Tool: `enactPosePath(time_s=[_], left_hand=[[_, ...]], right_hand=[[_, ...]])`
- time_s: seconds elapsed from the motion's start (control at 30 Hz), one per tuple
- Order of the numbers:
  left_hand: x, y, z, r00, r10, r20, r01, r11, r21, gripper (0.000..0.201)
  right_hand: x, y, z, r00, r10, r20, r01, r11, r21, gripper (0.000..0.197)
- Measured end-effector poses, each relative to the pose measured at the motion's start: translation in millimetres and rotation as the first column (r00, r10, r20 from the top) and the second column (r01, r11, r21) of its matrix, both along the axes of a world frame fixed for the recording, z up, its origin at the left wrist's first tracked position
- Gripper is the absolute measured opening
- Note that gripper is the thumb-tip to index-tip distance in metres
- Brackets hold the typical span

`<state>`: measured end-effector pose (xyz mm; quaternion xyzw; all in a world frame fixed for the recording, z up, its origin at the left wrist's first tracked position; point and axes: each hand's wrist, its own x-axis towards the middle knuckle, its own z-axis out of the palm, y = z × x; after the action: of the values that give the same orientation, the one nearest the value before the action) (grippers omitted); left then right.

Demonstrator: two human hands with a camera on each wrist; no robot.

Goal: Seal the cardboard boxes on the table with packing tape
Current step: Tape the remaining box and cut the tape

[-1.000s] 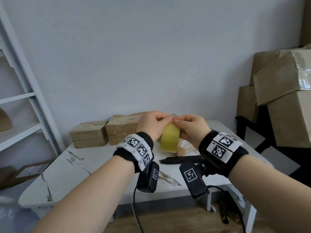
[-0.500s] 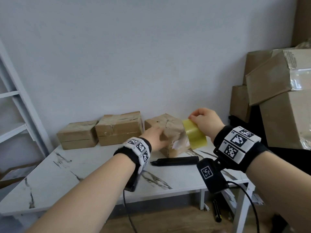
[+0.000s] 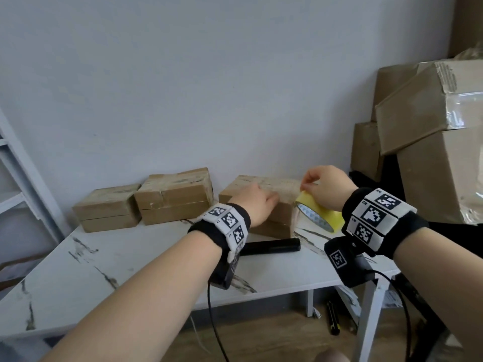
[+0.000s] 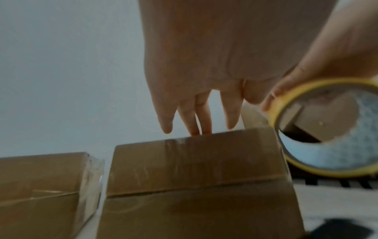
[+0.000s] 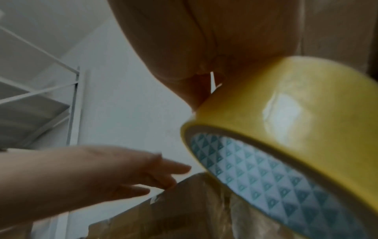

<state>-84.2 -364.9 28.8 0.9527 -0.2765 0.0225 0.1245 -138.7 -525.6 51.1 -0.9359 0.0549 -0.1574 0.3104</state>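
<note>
Head view shows the taping step: left hand [image 3: 257, 205] flat, fingers straight on the box [image 3: 264, 202], right hand [image 3: 325, 188] pinching the tape roll [image 3: 320, 214]; next likely draws tape over the seam.

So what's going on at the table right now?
A person is taping the rightmost cardboard box on the marble-patterned table. The left hand lies flat on the box top, fingers straight, pressing there. The right hand pinches the yellow tape roll at the box's right end, with clear tape running down that end. Two more boxes sit to the left, and a black tool lies in front.
</note>
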Motion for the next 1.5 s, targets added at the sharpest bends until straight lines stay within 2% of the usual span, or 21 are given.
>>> enactPosePath(time_s=[0.07,0.13,0.17,0.23,0.3,0.33,0.4,0.5,0.53,0.63,0.77,0.8,0.87,0.9,0.97,1.03,1.1,1.2,1.27,1.37,1.5], left_hand=[[-5.5,-4.5,10.5,0.994,-0.053,-0.096,0.026,0.966,-0.258,0.047],[-11.0,-9.1,17.9,0.98,-0.11,-0.167,0.019,0.882,-0.47,0.051],[-11.9,-10.4,19.6,0.973,-0.129,-0.189,0.01,0.849,-0.528,0.048],[-10.7,-10.3,21.2,0.962,-0.157,-0.225,-0.009,0.803,-0.597,0.028],[-9.2,-8.7,24.3,0.966,-0.153,-0.207,-0.002,0.801,-0.599,0.01],[-8.8,-8.7,25.8,0.97,-0.146,-0.197,-0.001,0.801,-0.598,0.007],[-9.9,-10.0,29.1,0.973,-0.135,-0.187,-0.004,0.799,-0.601,0.015],[-12.0,-14.1,32.1,0.971,-0.119,-0.207,-0.025,0.812,-0.583,0.02],[-13.1,-15.6,32.3,0.972,-0.109,-0.21,-0.035,0.812,-0.582,0.021],[-13.3,-15.4,35.8,0.982,-0.043,-0.185,-0.076,0.804,-0.59,0.019],[-16.1,-7.3,48.2,0.979,-0.048,-0.199,-0.073,0.828,-0.556,0.022],[-16.5,-5.0,50.4,0.978,-0.044,-0.202,-0.075,0.837,-0.542,0.023],[-16.5,-0.7,52.5,0.974,-0.014,-0.226,-0.115,0.83,-0.546,0.024],[-15.7,1.6,53.3,0.972,0.009,-0.233,-0.14,0.823,-0.551,0.023],[-15.5,6.6,54.6,0.968,0.041,-0.249,-0.174,0.822,-0.542,0.022],[-15.8,10.0,52.7,0.963,0.038,-0.267,-0.176,0.837,-0.518,0.021],[-17.0,11.8,48.8,0.959,0.041,-0.281,-0.192,0.824,-0.533,0.021],[-15.4,13.1,48.9,0.947,0.067,-0.313,-0.258,0.741,-0.62,0.022],[-13.7,12.7,53.0,0.94,0.068,-0.333,-0.28,0.711,-0.645,0.02],[-11.8,13.1,53.7,0.918,0.074,-0.389,-0.335,0.668,-0.664,0.02],[-4.8,23.6,52.0,0.864,0.114,-0.49,-0.462,0.567,-0.682,0.023]], right_hand=[[-3.5,2.1,1.5,0.999,0.038,-0.017,-0.039,0.998,-0.056,0.011],[-4.4,7.7,3.2,0.998,0.062,-0.033,-0.065,0.992,-0.11,0.012],[-4.4,10.5,4.0,0.997,0.06,-0.042,-0.065,0.989,-0.136,0.012],[-5.4,12.3,5.2,0.998,0.051,-0.034,-0.056,0.985,-0.164,0.012],[-7.6,10.1,4.5,0.998,0.065,-0.002,-0.065,0.987,-0.147,0.012],[-9.2,8.6,3.7,0.997,0.076,0.006,-0.075,0.988,-0.133,0.015],[-12.0,6.2,0.6,0.996,0.089,0.01,-0.088,0.993,-0.085,0.027],[-14.7,3.6,-2.6,0.997,0.081,0.011,-0.081,0.996,0.035,0.056],[-14.5,1.8,-3.1,0.997,0.073,0.003,-0.073,0.993,0.097,0.059],[-15.2,-2.6,-7.6,0.995,0.09,-0.049,-0.069,0.938,0.339,0.048],[-18.8,-0.7,-11.3,0.98,0.187,-0.07,-0.088,0.721,0.687,0.03],[-19.8,0.1,-9.6,0.976,0.21,-0.065,-0.099,0.683,0.724,0.024],[-21.9,3.2,-5.6,0.96,0.275,-0.052,-0.148,0.656,0.74,0.005],[-22.3,5.0,-5.0,0.953,0.301,-0.043,-0.174,0.655,0.736,0.006],[-21.6,8.5,-5.6,0.951,0.307,-0.017,-0.213,0.699,0.682,0.015],[-20.7,10.4,-5.5,0.977,0.211,0.024,-0.193,0.836,0.514,0.016],[-20.0,8.9,-3.8,0.991,0.116,0.064,-0.131,0.932,0.339,0.019],[-21.4,4.1,-3.6,0.999,0.037,-0.008,-0.036,0.995,0.088,0.035],[-22.7,2.2,-7.3,0.998,-0.019,-0.065,0.019,1.0,0.001,0.05],[-25.1,2.4,-9.8,0.996,-0.043,-0.083,0.049,0.996,0.07,0.058],[-22.3,-5.4,-5.2,0.997,0.036,-0.071,-0.013,0.95,0.311,0.053]])
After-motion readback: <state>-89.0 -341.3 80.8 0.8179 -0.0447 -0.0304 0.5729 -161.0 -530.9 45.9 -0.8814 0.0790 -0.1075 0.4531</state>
